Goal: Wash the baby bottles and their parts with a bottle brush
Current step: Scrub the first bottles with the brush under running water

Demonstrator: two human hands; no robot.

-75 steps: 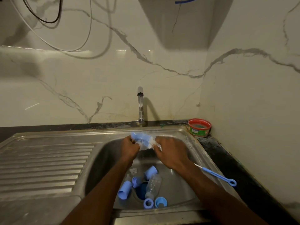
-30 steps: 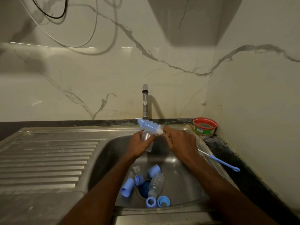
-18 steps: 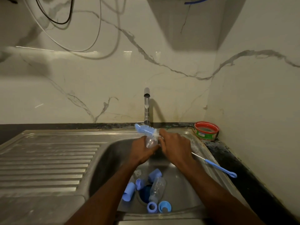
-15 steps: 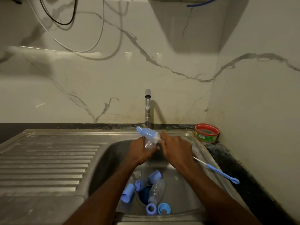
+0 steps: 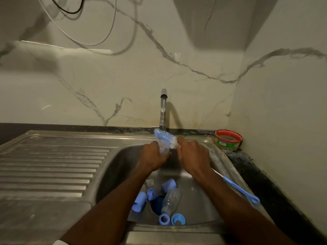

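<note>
Over the steel sink (image 5: pixel 228 167), my left hand (image 5: pixel 154 159) grips a clear bottle part (image 5: pixel 163 149). My right hand (image 5: pixel 193 156) grips the bottle brush; its blue and white bristle head (image 5: pixel 165 138) lies across the top of that part, and its blue handle (image 5: pixel 240 190) sticks out behind my right wrist. In the basin below lie a clear baby bottle (image 5: pixel 170 198), several blue caps and rings (image 5: pixel 139 204) (image 5: pixel 169 185) (image 5: pixel 164 219) (image 5: pixel 178 219), and a clear teat (image 5: pixel 150 182).
The tap (image 5: pixel 163 110) stands at the back, right above the brush. A ribbed steel draining board (image 5: pixel 49 167) stretches to the left. A red and green tub (image 5: pixel 228 139) sits on the dark counter in the right corner, against the marble wall.
The brush head has come out of the clear part and now lies across its top. Both hands stay under the tap; the camera shifted slightly.
</note>
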